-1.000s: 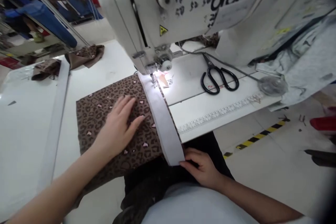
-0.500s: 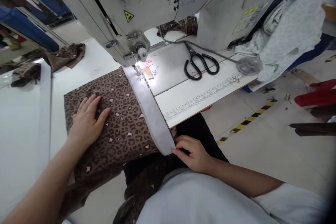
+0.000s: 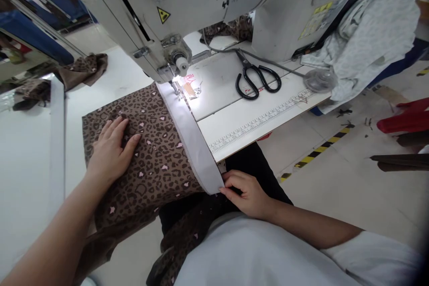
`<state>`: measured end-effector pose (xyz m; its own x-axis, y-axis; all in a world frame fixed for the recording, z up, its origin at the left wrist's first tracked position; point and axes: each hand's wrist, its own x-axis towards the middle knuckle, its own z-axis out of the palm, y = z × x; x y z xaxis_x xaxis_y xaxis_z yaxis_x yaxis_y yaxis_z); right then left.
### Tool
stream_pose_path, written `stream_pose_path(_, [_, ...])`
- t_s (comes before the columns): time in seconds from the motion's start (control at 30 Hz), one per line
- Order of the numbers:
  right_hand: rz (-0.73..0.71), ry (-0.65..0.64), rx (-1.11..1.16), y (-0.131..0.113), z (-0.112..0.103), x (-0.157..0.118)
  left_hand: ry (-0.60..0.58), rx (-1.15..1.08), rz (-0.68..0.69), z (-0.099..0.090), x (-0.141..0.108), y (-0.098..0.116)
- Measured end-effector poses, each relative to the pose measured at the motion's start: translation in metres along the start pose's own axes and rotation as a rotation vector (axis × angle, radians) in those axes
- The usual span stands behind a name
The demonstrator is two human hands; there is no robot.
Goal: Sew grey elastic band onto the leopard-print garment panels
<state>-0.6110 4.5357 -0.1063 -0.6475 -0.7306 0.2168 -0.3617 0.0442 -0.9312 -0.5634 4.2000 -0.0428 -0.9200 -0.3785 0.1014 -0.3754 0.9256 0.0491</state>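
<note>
White sewing table (image 3: 110,71) is stretching beneath an industrial sewing machine (image 3: 187,0), with black scissors (image 3: 250,86) lying to the right. The left hand (image 3: 114,152), fingers spread wide, is pressing leopard-print fabric (image 3: 157,161) flat; the right hand (image 3: 246,192), fingers close together, is holding the near end of its white band (image 3: 191,143), which is running under the presser foot (image 3: 176,89).

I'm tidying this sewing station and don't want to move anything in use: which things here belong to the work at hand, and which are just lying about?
In use:
left hand flat on leopard-print fabric
right hand holding the end of the white band
sewing machine

Lying about:
black-handled scissors
pale grey garment
leopard-print scraps
</note>
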Motion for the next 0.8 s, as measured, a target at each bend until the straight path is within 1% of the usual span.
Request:
stream_pose_path(0.23, [-0.046,0.006,-0.026,-0.0033,-0.0013,0.0024,-0.006,-0.01,-0.007,0.0007,-0.0002,-0.0004])
stream_pose_path(0.37, [-0.085,-0.009,-0.047,-0.0066,-0.0031,0.0024,0.006,-0.013,0.017,0.001,0.0004,-0.0022])
stream_pose_path(0.53, [-0.088,-0.01,-0.065,-0.0084,-0.0031,0.0019,0.023,-0.025,0.057,0.0012,0.001,-0.0031])
stream_pose_path(0.7, [-0.128,-0.023,-0.085,-0.0091,-0.0032,0.0035,0.011,-0.013,0.057,0.0016,0.003,-0.0082])
stream_pose_path(0.77, [-0.15,-0.034,-0.106,-0.0089,-0.0027,0.0039,0.0,-0.002,0.06,-0.0008,0.004,-0.0064])
stream_pose_path(0.8, [-0.16,-0.037,-0.117,-0.0087,-0.0023,0.0039,0.001,0.013,0.051,-0.0032,0.004,-0.0023])
